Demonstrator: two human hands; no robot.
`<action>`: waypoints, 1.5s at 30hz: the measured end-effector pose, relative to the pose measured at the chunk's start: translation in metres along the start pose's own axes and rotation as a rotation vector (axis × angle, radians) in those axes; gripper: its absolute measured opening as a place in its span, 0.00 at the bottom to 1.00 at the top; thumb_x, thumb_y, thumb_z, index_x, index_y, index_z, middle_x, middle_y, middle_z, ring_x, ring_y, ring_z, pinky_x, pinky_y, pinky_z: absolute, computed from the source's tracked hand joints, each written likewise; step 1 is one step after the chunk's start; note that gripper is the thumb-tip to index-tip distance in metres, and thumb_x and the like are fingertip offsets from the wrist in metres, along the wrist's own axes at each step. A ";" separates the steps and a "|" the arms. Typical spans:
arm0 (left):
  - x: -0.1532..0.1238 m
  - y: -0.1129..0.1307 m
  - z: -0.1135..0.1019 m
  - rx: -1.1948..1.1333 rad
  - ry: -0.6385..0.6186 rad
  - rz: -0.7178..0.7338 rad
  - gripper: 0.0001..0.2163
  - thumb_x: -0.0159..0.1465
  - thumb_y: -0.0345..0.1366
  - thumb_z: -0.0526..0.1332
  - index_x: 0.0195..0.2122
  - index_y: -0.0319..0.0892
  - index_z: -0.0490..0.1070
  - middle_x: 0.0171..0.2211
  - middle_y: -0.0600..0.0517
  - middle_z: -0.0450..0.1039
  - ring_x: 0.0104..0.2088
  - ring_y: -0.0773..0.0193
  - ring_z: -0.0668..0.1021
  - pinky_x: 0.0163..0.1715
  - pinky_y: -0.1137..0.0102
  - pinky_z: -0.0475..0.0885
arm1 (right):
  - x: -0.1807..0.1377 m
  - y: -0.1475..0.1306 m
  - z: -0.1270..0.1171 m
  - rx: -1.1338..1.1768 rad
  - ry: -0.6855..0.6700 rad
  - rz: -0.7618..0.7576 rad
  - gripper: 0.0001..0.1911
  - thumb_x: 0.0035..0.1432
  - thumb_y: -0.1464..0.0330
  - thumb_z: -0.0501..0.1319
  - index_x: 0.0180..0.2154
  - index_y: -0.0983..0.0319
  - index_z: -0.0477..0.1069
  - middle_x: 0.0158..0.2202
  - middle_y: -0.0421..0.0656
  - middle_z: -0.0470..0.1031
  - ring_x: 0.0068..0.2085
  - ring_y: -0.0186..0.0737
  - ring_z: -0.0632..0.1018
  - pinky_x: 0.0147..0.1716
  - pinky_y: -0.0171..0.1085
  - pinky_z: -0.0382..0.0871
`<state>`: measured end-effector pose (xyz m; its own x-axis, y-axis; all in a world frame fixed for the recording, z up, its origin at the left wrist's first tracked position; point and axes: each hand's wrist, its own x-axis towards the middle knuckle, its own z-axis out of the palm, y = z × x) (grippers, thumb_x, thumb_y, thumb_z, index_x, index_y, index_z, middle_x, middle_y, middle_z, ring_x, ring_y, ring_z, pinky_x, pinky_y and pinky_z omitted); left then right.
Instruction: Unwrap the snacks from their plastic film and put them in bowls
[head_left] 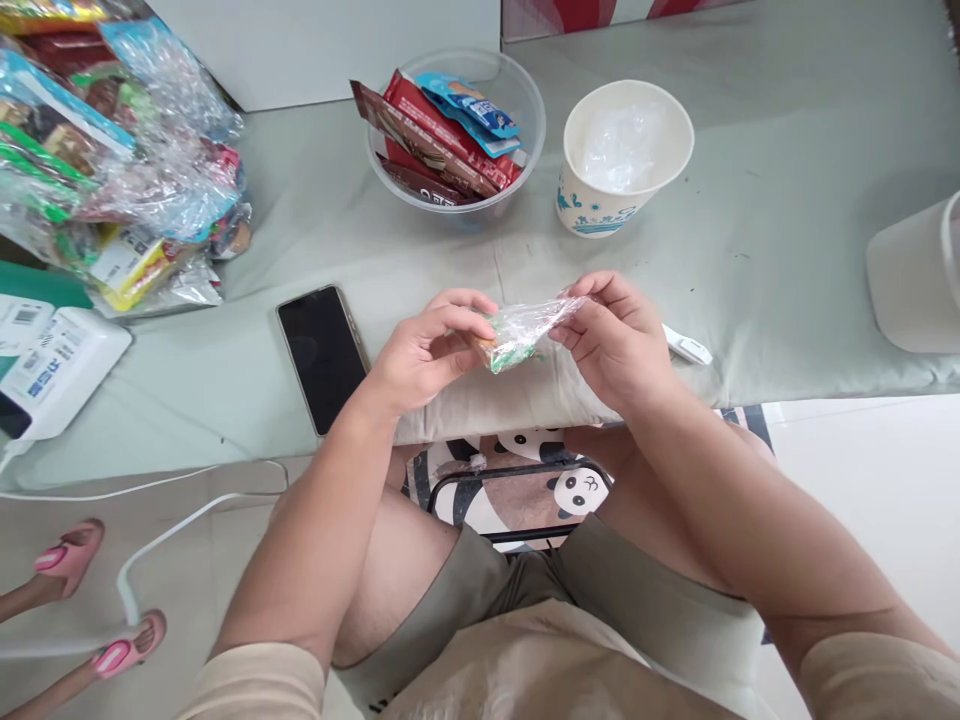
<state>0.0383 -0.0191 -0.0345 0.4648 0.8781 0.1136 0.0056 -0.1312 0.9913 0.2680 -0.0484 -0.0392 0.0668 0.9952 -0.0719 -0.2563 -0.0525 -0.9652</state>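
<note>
Between my hands, just above the front edge of the covered table, is a clear plastic wrapper (517,335) with green printing and something orange-brown at its left end. My left hand (437,350) pinches that left end between thumb and fingers. With its fingertips, my right hand (619,335) grips the gathered clear film at the other end. What lies inside the wrapper is hard to make out. A black-screened phone (324,355) lies left of my left hand. Partly behind my right hand is a small white stick-like object (688,346).
A clear bowl (534,150) of snack packets and a paper cup (600,213) with crumpled clear plastic stand behind my hands. Bagged snacks (142,180) pile up at left, near a white device (67,375). A white container (911,280) stands right. Another person's sandalled feet (127,645) show lower left.
</note>
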 end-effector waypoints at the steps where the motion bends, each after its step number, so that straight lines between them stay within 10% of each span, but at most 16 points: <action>1: -0.001 0.000 0.001 0.074 0.033 0.038 0.12 0.60 0.48 0.75 0.32 0.46 0.80 0.48 0.45 0.75 0.42 0.60 0.79 0.41 0.64 0.79 | 0.000 -0.001 0.000 0.009 -0.011 -0.002 0.11 0.58 0.64 0.67 0.35 0.57 0.65 0.34 0.37 0.72 0.34 0.32 0.78 0.38 0.36 0.80; 8: -0.003 -0.005 0.005 0.409 0.065 0.167 0.09 0.61 0.27 0.62 0.35 0.47 0.81 0.49 0.46 0.74 0.48 0.56 0.78 0.45 0.61 0.78 | -0.002 -0.004 0.000 0.025 -0.062 0.084 0.08 0.56 0.68 0.61 0.36 0.56 0.60 0.33 0.37 0.67 0.32 0.35 0.80 0.33 0.38 0.81; 22: 0.001 -0.008 0.019 0.507 0.158 0.093 0.09 0.61 0.39 0.70 0.40 0.45 0.76 0.46 0.46 0.75 0.47 0.55 0.77 0.48 0.61 0.76 | -0.005 -0.002 -0.002 -0.160 -0.170 0.068 0.10 0.64 0.64 0.62 0.44 0.56 0.62 0.43 0.39 0.69 0.29 0.30 0.79 0.23 0.31 0.76; 32: 0.006 -0.009 0.020 -0.024 0.246 -0.179 0.13 0.64 0.48 0.70 0.34 0.45 0.72 0.30 0.54 0.72 0.31 0.64 0.76 0.34 0.69 0.72 | -0.001 0.017 -0.004 -0.623 -0.185 -0.376 0.35 0.57 0.61 0.71 0.63 0.55 0.61 0.66 0.53 0.66 0.68 0.54 0.69 0.65 0.55 0.70; 38: 0.003 -0.004 0.017 -0.157 0.168 -0.208 0.17 0.60 0.55 0.72 0.34 0.46 0.75 0.32 0.52 0.74 0.32 0.62 0.76 0.35 0.66 0.73 | 0.001 0.019 -0.004 -0.356 -0.274 -0.266 0.34 0.56 0.49 0.72 0.59 0.53 0.64 0.46 0.43 0.77 0.43 0.44 0.81 0.43 0.45 0.80; 45: 0.003 0.001 0.022 0.152 0.312 -0.038 0.18 0.60 0.53 0.72 0.32 0.45 0.72 0.32 0.52 0.73 0.33 0.64 0.74 0.35 0.68 0.71 | -0.006 0.014 0.000 -0.680 -0.037 -0.439 0.20 0.53 0.65 0.74 0.44 0.56 0.68 0.40 0.41 0.74 0.38 0.39 0.75 0.38 0.40 0.72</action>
<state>0.0595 -0.0271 -0.0343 0.1692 0.9789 0.1147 0.1607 -0.1422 0.9767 0.2637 -0.0554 -0.0518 -0.0096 0.9382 0.3459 0.4292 0.3163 -0.8460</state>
